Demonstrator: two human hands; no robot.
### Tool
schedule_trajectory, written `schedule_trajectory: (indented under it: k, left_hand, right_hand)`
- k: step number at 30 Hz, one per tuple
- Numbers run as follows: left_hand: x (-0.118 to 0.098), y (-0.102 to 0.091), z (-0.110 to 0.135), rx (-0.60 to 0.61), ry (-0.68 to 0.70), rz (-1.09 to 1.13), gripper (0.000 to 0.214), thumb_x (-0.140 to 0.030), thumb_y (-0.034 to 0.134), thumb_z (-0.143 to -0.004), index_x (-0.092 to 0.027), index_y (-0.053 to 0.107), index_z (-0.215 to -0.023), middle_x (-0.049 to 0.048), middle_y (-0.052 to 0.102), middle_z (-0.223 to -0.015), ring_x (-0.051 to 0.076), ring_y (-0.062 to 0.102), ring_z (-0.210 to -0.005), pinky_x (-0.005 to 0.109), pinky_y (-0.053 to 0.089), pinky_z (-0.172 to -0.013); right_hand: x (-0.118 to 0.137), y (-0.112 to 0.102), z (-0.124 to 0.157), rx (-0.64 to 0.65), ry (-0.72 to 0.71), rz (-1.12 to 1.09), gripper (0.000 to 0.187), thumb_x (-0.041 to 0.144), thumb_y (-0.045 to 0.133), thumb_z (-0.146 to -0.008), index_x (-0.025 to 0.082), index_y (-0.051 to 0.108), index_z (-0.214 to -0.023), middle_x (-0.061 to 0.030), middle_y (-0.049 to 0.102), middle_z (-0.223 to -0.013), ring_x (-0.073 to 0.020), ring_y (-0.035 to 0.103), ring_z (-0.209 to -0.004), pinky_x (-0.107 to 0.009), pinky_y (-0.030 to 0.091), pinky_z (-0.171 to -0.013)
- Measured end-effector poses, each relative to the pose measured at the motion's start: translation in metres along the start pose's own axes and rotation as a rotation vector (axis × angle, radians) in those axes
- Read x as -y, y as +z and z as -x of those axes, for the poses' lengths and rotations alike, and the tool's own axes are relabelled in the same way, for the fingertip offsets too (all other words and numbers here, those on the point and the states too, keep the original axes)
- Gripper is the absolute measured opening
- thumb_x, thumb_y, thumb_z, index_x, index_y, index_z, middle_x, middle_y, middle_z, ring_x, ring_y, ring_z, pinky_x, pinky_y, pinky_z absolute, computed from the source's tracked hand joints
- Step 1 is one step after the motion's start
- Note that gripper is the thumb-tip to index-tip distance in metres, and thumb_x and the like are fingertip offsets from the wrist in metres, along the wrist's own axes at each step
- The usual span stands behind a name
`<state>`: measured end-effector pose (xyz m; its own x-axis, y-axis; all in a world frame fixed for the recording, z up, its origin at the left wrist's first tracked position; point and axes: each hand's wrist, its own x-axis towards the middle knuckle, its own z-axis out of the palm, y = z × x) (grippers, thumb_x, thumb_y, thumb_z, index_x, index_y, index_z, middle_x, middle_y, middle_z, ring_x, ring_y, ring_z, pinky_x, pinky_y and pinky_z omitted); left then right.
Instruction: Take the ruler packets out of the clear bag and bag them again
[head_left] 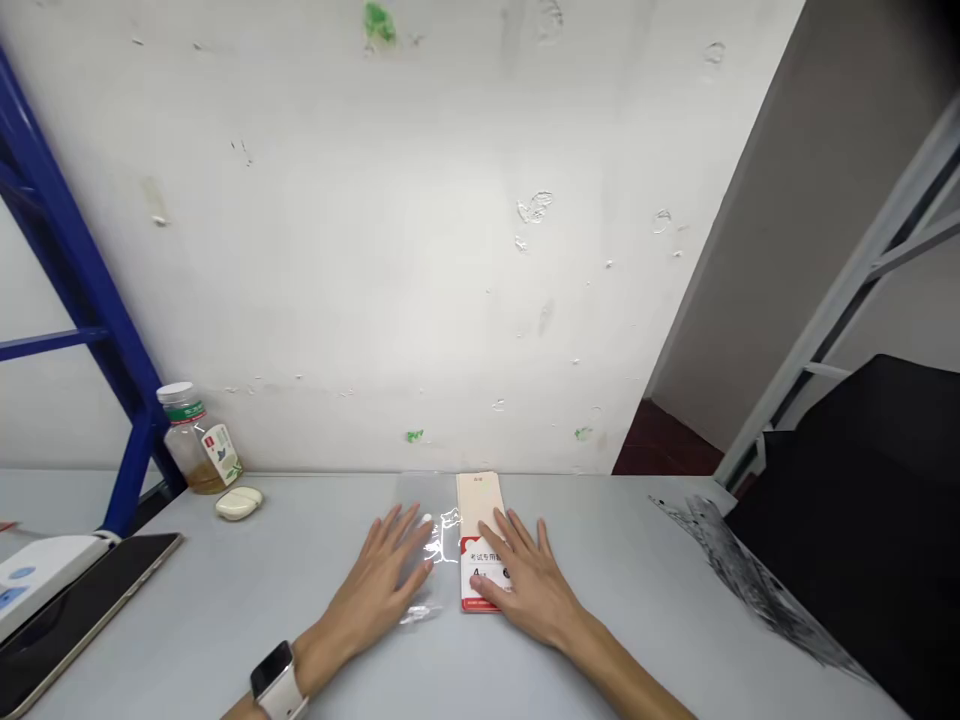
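Observation:
A narrow beige and red card package [478, 510] lies flat on the grey table [615, 580], its long side pointing away from me. My right hand [525, 585] rests flat on its near red part, fingers stretched out. Beside it on the left lies a clear plastic sleeve [420, 500] that catches the light. My left hand [382, 580] lies flat on that sleeve with fingers spread. A white watch [279, 682] is on my left wrist.
At the back left stand a bottle [196, 440] with amber liquid and a small cream case [238, 503]. A dark tablet [82, 610] and a white device [37, 570] lie at the left edge. A blue frame [90, 300] rises at the left; a black object [870, 500] sits right.

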<state>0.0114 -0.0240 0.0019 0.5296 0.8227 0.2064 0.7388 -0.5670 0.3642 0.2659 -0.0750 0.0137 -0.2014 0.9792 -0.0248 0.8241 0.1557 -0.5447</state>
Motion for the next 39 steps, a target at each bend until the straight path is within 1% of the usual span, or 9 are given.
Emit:
schedule_trajectory:
  k: [4,10,14,18,23,27,30,35,39]
  left_hand:
    - [-0.004,-0.004,0.002,0.048,0.001,-0.016,0.055,-0.053,0.040,-0.097,-0.042,0.026,-0.149,-0.0016,0.019,-0.161,0.034,0.014,-0.147,0.061,0.018,-0.115]
    - [-0.007,-0.009,0.004,0.111,0.120,-0.069,0.063,-0.058,0.044,-0.094,-0.043,0.020,-0.150,0.0000,0.015,-0.161,0.038,0.013,-0.146,0.065,0.015,-0.114]
    - [-0.007,-0.010,0.005,0.152,0.141,-0.121,0.064,-0.060,0.040,-0.095,-0.042,0.014,-0.151,0.0019,0.009,-0.162,0.039,0.010,-0.146,0.066,0.015,-0.113]
    - [-0.005,-0.008,0.006,0.146,0.152,-0.176,0.063,-0.060,0.036,-0.096,-0.042,0.012,-0.151,0.0011,0.009,-0.162,0.037,0.014,-0.146,0.064,0.018,-0.114]
    - [-0.006,-0.009,0.007,0.137,0.159,-0.192,0.065,-0.061,0.036,-0.096,-0.041,0.009,-0.151,0.0017,0.008,-0.162,0.037,0.013,-0.146,0.063,0.019,-0.114]
    - [-0.007,-0.011,0.007,0.176,0.134,-0.206,0.065,-0.062,0.032,-0.096,-0.040,0.005,-0.152,0.0024,0.005,-0.162,0.037,0.010,-0.146,0.063,0.018,-0.114]
    - [-0.006,-0.011,0.006,0.187,0.142,-0.210,0.066,-0.062,0.031,-0.096,-0.040,0.003,-0.151,0.0019,0.006,-0.162,0.037,0.010,-0.146,0.063,0.018,-0.115]
    - [-0.003,-0.007,0.007,0.131,0.175,-0.214,0.065,-0.060,0.034,-0.096,-0.041,0.005,-0.151,0.0020,0.006,-0.162,0.038,0.013,-0.146,0.063,0.020,-0.113]
    - [-0.002,-0.006,0.007,0.151,0.169,-0.242,0.065,-0.062,0.034,-0.096,-0.042,0.006,-0.151,0.0013,0.006,-0.162,0.037,0.014,-0.146,0.062,0.021,-0.114]
  right_hand:
    - [0.000,0.001,0.001,0.006,-0.005,0.043,0.071,0.069,0.036,-0.089,0.036,0.022,-0.151,0.0036,0.011,-0.161,-0.0295,0.004,-0.149,-0.058,-0.007,-0.118]
    - [0.001,0.002,0.001,0.007,-0.009,0.054,0.072,0.071,0.037,-0.087,0.039,0.021,-0.150,0.0046,0.009,-0.161,-0.0293,0.003,-0.149,-0.057,-0.009,-0.118]
    - [0.003,0.001,0.001,0.029,-0.009,0.087,0.075,0.073,0.033,-0.087,0.036,0.020,-0.151,0.0026,0.008,-0.162,-0.0292,0.002,-0.149,-0.059,-0.007,-0.117]
    - [0.004,0.003,0.000,0.049,0.004,0.138,0.075,0.074,0.027,-0.088,0.035,0.020,-0.151,0.0033,0.007,-0.162,-0.0277,0.001,-0.149,-0.059,-0.006,-0.118]
    - [0.002,0.004,-0.001,0.053,0.003,0.177,0.073,0.072,0.029,-0.089,0.037,0.017,-0.151,0.0047,0.006,-0.162,-0.0294,0.001,-0.149,-0.060,-0.004,-0.118]
    - [0.003,0.004,0.000,0.051,-0.003,0.169,0.071,0.070,0.030,-0.089,0.037,0.017,-0.151,0.0051,0.006,-0.162,-0.0287,0.002,-0.149,-0.059,-0.003,-0.119]
    - [0.004,0.003,0.001,0.045,-0.005,0.158,0.072,0.071,0.030,-0.089,0.037,0.018,-0.151,0.0039,0.007,-0.161,-0.0289,0.001,-0.149,-0.059,-0.004,-0.119]
    - [0.006,0.002,0.001,0.048,-0.009,0.159,0.075,0.074,0.029,-0.088,0.036,0.018,-0.151,0.0038,0.008,-0.161,-0.0304,0.001,-0.149,-0.061,-0.004,-0.118]
    - [0.007,0.000,0.001,0.056,-0.010,0.162,0.074,0.074,0.027,-0.088,0.036,0.017,-0.152,0.0056,0.008,-0.161,-0.0298,0.000,-0.149,-0.061,-0.004,-0.118]
